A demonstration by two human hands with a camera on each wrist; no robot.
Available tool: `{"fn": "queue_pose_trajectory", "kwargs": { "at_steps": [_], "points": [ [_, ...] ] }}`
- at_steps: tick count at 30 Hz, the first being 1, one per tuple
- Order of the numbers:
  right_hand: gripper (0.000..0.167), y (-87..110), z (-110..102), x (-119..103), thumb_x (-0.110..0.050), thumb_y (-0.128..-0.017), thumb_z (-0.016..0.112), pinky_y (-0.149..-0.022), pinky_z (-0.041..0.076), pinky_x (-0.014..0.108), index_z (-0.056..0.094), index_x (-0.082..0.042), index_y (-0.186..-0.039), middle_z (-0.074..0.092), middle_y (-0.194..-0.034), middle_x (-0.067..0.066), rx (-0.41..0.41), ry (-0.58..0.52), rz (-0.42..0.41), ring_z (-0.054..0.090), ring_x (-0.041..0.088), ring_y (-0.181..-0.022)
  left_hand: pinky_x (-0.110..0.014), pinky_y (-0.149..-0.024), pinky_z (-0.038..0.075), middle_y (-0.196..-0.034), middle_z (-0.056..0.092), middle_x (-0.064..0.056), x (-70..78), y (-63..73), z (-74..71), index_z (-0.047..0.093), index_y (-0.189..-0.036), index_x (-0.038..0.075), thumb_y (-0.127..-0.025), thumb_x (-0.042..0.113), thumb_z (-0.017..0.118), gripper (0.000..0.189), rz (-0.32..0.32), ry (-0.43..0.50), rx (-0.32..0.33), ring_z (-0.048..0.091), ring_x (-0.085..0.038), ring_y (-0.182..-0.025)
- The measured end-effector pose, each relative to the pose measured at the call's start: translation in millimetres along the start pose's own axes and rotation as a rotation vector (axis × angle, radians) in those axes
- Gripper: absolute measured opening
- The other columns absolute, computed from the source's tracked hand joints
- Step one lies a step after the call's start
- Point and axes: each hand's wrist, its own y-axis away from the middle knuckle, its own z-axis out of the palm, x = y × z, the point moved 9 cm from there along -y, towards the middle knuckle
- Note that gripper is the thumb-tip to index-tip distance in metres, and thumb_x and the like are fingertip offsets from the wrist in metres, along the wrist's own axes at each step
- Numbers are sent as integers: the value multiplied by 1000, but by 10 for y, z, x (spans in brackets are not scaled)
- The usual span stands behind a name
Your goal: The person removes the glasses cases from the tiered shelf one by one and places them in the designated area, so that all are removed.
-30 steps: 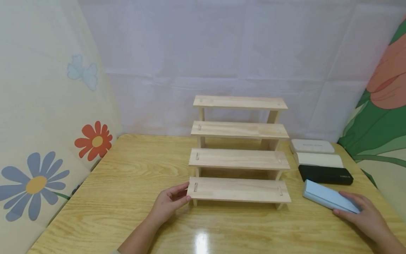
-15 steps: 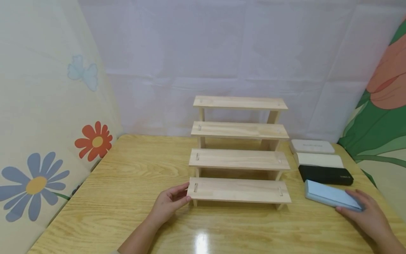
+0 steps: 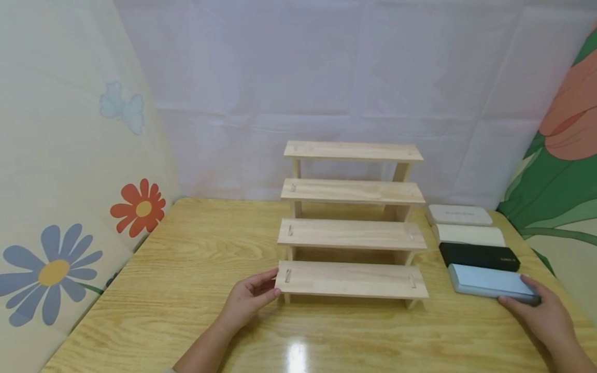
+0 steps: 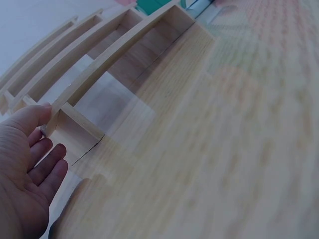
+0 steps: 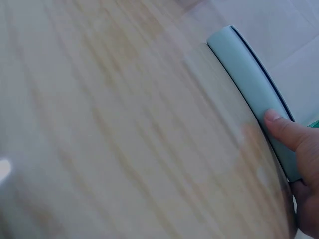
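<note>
While both hands rest low on the pale yellow wood-grain table (image 3: 186, 269), most of its surface lies bare: a wide stretch to the left of the rack, and a glossy strip along the near edge w/ a light reflection.

Behind & to both sides hang cloth backdrops: a plain white sheet (image 3: 326, 77) at the back, a cream one w/ blue & red flowers (image 3: 70, 207) on the left, a green & orange one (image 3: 559, 181) on the right. They close in the table on 3 sides.

Centre-back stands the light wooden four-step display rack (image 3: 352, 233), steps rising away from the person, top step close to the white sheet. Its lowest board sits nearest the person, w/ room between it & the table's near edge.

Right of the rack, 4 flat oblong cases lie in a row front to back, near the table's right edge: a grey case (image 3: 459, 214) farthest, then a cream case (image 3: 468, 234), a black case (image 3: 479, 256), and the pale blue rectangular case (image 3: 489, 282) nearest, flat on the table, just beside the black one.

Left hand (image 3: 247, 300) holds the left end of the lowest board, thumb on top & fingers (image 4: 47, 164) loosely curled under the edge.

Right hand (image 3: 541, 316) is at the blue case's right end, thumb (image 5: 286, 132) pressed on its long near side; other fingers mostly hidden, so can't tell if they wrap it.
</note>
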Motion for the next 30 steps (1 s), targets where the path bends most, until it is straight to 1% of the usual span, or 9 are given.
{"fn": "queue_pose_trajectory", "kwargs": {
  "at_steps": [3, 6, 7, 12, 17, 23, 25, 30],
  "points": [
    [100, -31, -4, 60, -54, -91, 62, -117, 16, 66, 7, 0, -155, 3, -159, 30, 9, -75, 63, 7, 52, -145, -16, -90, 53, -127, 61, -29, -2, 0, -2, 54, -132, -9, -87, 6, 72, 51, -4, 0, 5, 67, -19, -109],
    [95, -39, -28, 72, -50, -94, 58, -116, 20, 64, 4, 0, -155, 4, -160, 28, 20, -118, 81, 11, 51, -145, -17, -91, 53, -128, 61, -28, 0, -1, -5, 54, -132, -9, -87, 6, 72, 50, -10, 6, 8, 66, -21, -110],
    [95, -39, -34, 77, -52, -94, 56, -116, 22, 64, 4, 0, -155, 3, -160, 28, 22, -131, 87, 12, 50, -145, -17, -91, 53, -128, 61, -28, 2, -1, -5, 54, -132, -9, -87, 6, 72, 50, -11, 8, 8, 66, -22, -110],
    [93, -46, -47, 77, -51, -95, 55, -114, 26, 63, 6, 1, -154, 8, -159, 29, 34, -125, 96, 17, 52, -144, -17, -91, 53, -129, 60, -28, 3, -2, -5, 54, -132, -9, -87, 5, 72, 50, -20, 17, 10, 66, -22, -111],
    [95, -53, -49, 86, -54, -94, 56, -114, 27, 63, 7, 1, -154, 9, -159, 29, 43, -126, 110, 19, 52, -143, -20, -92, 54, -129, 61, -27, -5, -6, -8, 54, -132, -8, -87, 6, 72, 50, -22, 17, 10, 65, -26, -112],
    [94, -67, -49, 93, -53, -94, 55, -113, 28, 63, 7, 1, -154, 9, -158, 30, 33, -116, 107, 19, 53, -142, -22, -93, 55, -128, 61, -28, 2, -15, -11, 55, -132, -8, -87, 7, 72, 50, -9, 1, 12, 65, -30, -113],
    [95, -65, -52, 88, -52, -94, 56, -114, 27, 63, 5, 2, -154, 8, -159, 30, 29, -122, 102, 18, 52, -143, -21, -92, 55, -128, 61, -28, 3, -15, -8, 55, -132, -8, -87, 7, 72, 51, -7, -2, 9, 66, -28, -112],
    [101, -39, -78, 63, -53, -93, 57, -116, 21, 64, -4, 0, -154, -3, -160, 28, 18, -163, 112, 11, 52, -145, -17, -90, 54, -131, 60, -26, -25, -13, -12, 56, -131, -6, -89, 7, 70, 47, -38, 32, 21, 65, -13, -109]
  ]
}}
